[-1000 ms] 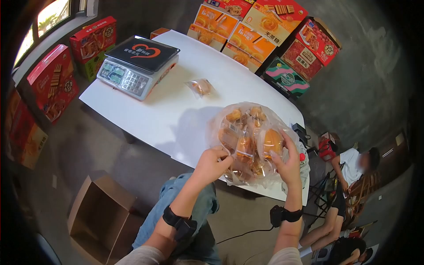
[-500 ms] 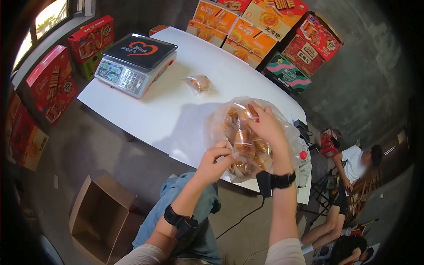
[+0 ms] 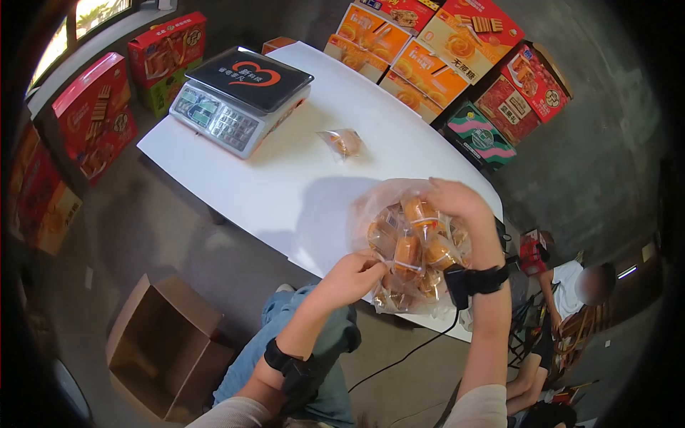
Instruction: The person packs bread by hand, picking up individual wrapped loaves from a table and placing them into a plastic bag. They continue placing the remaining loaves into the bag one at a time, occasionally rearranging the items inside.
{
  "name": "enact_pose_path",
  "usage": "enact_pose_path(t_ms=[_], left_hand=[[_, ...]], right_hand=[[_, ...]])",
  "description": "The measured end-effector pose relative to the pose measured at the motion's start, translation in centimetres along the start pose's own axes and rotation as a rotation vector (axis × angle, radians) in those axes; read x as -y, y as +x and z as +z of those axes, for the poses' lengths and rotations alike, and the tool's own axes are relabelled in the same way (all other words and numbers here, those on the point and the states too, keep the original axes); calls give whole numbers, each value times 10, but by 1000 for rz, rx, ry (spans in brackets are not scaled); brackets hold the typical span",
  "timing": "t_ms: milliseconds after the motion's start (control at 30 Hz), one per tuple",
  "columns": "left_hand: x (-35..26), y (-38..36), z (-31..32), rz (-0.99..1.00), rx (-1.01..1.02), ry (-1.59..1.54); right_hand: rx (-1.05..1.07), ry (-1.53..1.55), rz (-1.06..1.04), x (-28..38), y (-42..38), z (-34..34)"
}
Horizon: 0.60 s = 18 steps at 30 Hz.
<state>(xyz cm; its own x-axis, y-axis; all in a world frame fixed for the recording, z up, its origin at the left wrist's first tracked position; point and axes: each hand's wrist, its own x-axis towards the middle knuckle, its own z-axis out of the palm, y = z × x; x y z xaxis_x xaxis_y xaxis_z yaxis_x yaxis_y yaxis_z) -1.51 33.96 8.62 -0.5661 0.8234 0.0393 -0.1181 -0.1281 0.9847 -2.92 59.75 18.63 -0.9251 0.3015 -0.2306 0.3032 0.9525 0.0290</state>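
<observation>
A large clear plastic bag (image 3: 367, 207) stands on the white table with its mouth open, holding several individually wrapped bread rolls (image 3: 407, 251). My left hand (image 3: 351, 279) is closed, thumb and fingers pinching the near left edge of the bag. At the bag's far right rim, my right hand (image 3: 462, 200) has its fingers curled over the plastic; the fingertips are partly hidden. One more wrapped bread roll (image 3: 344, 145) lies alone on the table, beyond the bag and apart from both hands.
A digital scale (image 3: 242, 96) sits on the left end of the white table (image 3: 264, 192). An open cardboard box (image 3: 160, 349) is on the floor at lower left. Colourful cartons (image 3: 428, 64) line the walls. A seated person (image 3: 567, 296) is at the right.
My right hand has moved off the rolls inside the bag to its far right rim. The bag's mouth is wider and the rolls show more. My left hand stays at the near edge.
</observation>
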Motion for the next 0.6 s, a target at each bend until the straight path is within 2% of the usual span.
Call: enact_pose_path(t_ms=[67,100,133,200,267,300,367,400,433,500,533,600], left_hand=[[-3,-1,-10,-90,111,158],[-1,-1,-14,-89,105,154],[1,-3,-17,-27,148,252],[7,-6,-25,33,178,355],[14,-8,-35,120,298,388],[14,-8,-41,114,282,392],[12,-9,-50,125,479,498],[13,-7,-55,68,566,520],[15,-6,-60,63,554,520],[22,-9,-64,104,570,403],[22,-9,-63,135,555,341],[12,-10,-61,96,558,416]], right_hand=[[-51,-95,-20,11,16,-22],[78,29,76,37,18,-45],[207,152,172,54,25,-60],[218,195,146,62,62,-59],[264,284,125,71,99,-51],[268,283,108,70,119,-38],[68,178,53,59,168,-1],[78,247,14,49,191,16],[82,245,2,46,207,32],[-33,206,115,42,222,62],[31,220,187,46,224,69],[5,153,230,62,225,83]])
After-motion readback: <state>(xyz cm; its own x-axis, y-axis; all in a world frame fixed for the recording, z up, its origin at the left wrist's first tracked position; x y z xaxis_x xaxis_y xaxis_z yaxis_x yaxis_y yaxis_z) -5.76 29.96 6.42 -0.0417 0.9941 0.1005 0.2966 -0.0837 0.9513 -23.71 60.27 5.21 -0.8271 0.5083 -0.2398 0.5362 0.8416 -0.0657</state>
